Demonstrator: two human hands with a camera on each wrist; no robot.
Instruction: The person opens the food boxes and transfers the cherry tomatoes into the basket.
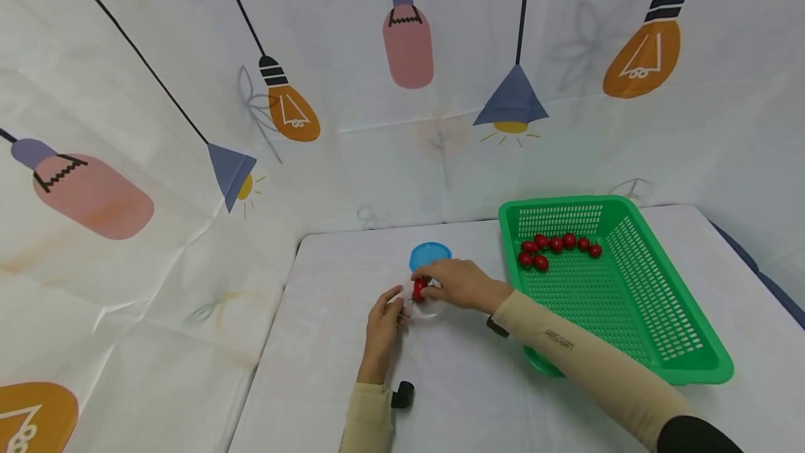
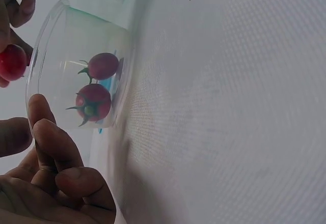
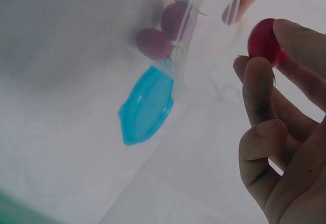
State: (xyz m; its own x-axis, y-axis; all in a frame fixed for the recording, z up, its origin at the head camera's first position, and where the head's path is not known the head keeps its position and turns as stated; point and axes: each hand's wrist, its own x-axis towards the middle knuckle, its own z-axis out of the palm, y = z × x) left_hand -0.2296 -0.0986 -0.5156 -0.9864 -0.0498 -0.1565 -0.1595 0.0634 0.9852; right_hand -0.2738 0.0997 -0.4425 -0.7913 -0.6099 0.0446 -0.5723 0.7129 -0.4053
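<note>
A clear plastic container (image 2: 58, 46) stands on the white tabletop, with cherry tomatoes (image 2: 93, 102) with green stems lying inside it. My left hand (image 1: 381, 331) is at its rim, thumb on one side and fingertips against the outer wall, pinching the edge. Over the container's mouth, my right hand (image 1: 462, 284) pinches a red cherry tomato (image 3: 262, 40) between thumb and fingers. Just behind the container lies a blue lid (image 1: 430, 253), its face up.
To the right, a green plastic basket (image 1: 676, 278) holds several more cherry tomatoes (image 1: 556, 245) near its far left part. My right forearm (image 1: 566, 344) crosses over its near left side. A white printed sheet (image 1: 377, 173) hangs behind the table.
</note>
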